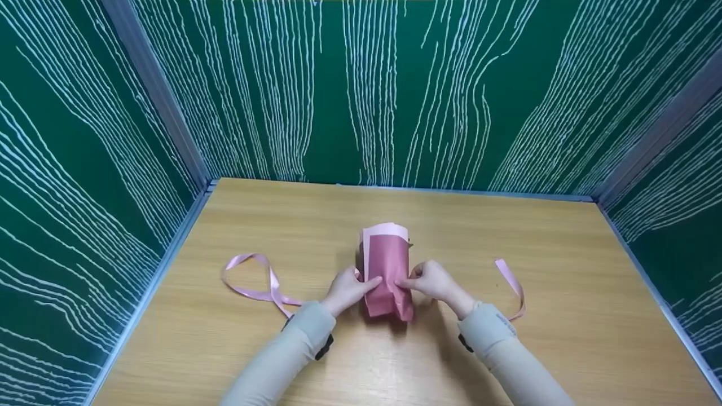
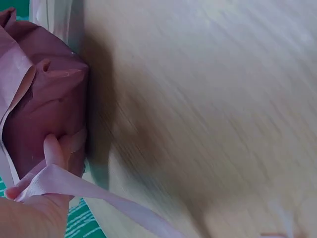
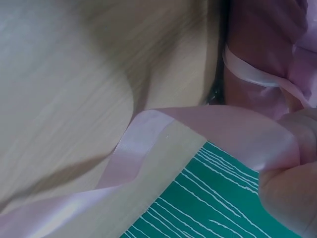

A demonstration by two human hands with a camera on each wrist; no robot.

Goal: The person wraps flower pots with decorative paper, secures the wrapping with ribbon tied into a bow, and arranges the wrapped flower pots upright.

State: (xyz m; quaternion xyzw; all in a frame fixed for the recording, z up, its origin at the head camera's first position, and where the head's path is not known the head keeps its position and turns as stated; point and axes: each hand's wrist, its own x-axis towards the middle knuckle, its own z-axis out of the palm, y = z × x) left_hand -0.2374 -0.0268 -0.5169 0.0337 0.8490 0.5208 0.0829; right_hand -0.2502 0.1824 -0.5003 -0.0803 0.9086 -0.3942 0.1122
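Observation:
A bundle wrapped in pink paper (image 1: 388,259), with a paler pink sheet at its top, stands or leans on the table between both hands. My left hand (image 1: 351,288) is at its left side, thumb against the paper, gripping a pink ribbon (image 2: 74,186) that trails from the fingers. On the right side, my right hand (image 1: 437,282) pinches the ribbon (image 3: 233,134) between thumb and finger. A band of ribbon (image 3: 252,74) runs round the wrapped paper in the right wrist view. What is inside the wrapping is mostly hidden.
A looped ribbon length (image 1: 248,293) lies on the wooden table (image 1: 271,214) at the left; another ribbon end (image 1: 510,282) curves at the right. Green panels (image 1: 330,101) with white wavy lines enclose the table's back and sides.

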